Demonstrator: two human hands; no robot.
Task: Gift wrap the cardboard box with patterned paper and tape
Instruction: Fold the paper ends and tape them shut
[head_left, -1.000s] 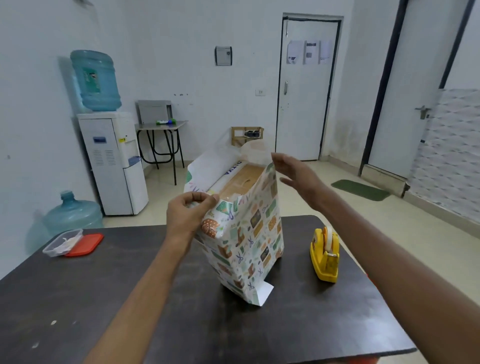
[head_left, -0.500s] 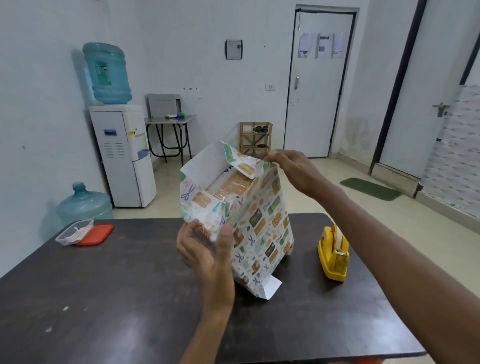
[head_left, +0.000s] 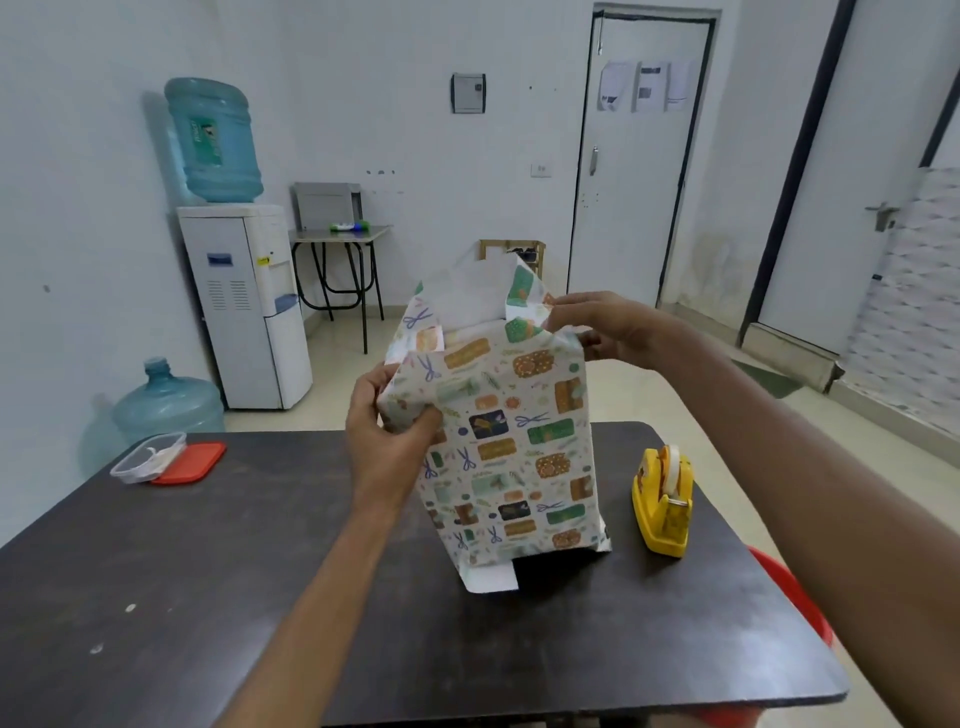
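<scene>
I had the box standing on end near the middle of the counter (head_left: 260, 597), toward its far edge, sleeved in the paper (head_left: 511, 447); the cardboard itself was hidden from my view. My left hand (head_left: 387, 441) pinched the paper's upper left corner, thumb on the front face and fingers curled behind. My right hand (head_left: 610, 330) pinched the top right flap, where the paper stood up past the box's end with its white side showing. The step, as I judged it, was closing that open top end. To do it well I would pull the front panel taut against the box and crease each side flap hard along the box's edge. Then I would fold the tall back flap down over them and hold it flat with one hand while the other went for tape. The dispenser (head_left: 664, 499) sat just right of the box, by the counter's right edge. A white flap (head_left: 491, 579) stuck out loose at the base, so I reckoned the bottom end wanted closing too, and hard pressing up top could tip the box.
</scene>
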